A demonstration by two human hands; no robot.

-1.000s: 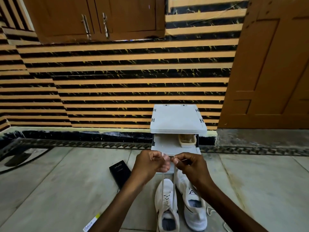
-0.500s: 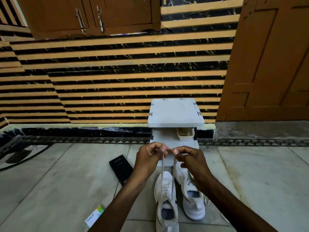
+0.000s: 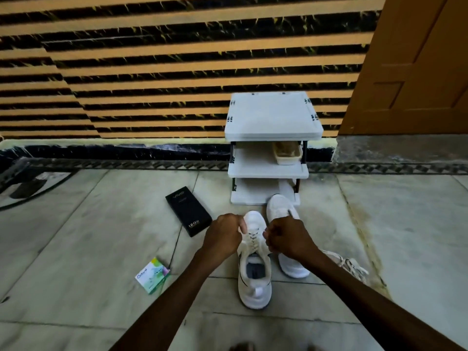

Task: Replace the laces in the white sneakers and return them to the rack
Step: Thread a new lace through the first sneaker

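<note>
pale stone floor [image 3: 76,236] under me, a striped orange-and-black wall [image 3: 152,72] ahead, and the white rack [image 3: 273,117] standing against that wall; i'll place everything from the rack.

the sneaker i'm working on [image 3: 254,285] sits on the floor in front of the rack, a little to its left, long axis pointing at the rack: toe toward it, heel back toward me. the lace [image 3: 253,240] is criss-crossed up its throat. the second sneaker [image 3: 281,209] lies between that one and the rack, its toe right at the bottom shelf.

my left hand [image 3: 222,236] and right hand [image 3: 288,239] flank the laced throat, left on the side away from the rack's centre, right on the other, partly over the second sneaker. both are curled tight. each looks to pinch an end of the lace, though the ends themselves are hidden inside the fingers.

i judge the lacing on this shoe near done, with tightening or tying next. that move turns on pulling outward, across the shoe's long axis, and neither hand is nearer than the other. the right is closer to the second sneaker for afterwards.

left of the rack lie a black box [image 3: 188,211] and, farther out, a small green packet [image 3: 153,274]. a beige tray [image 3: 287,153] sits on the rack's middle shelf.
</note>
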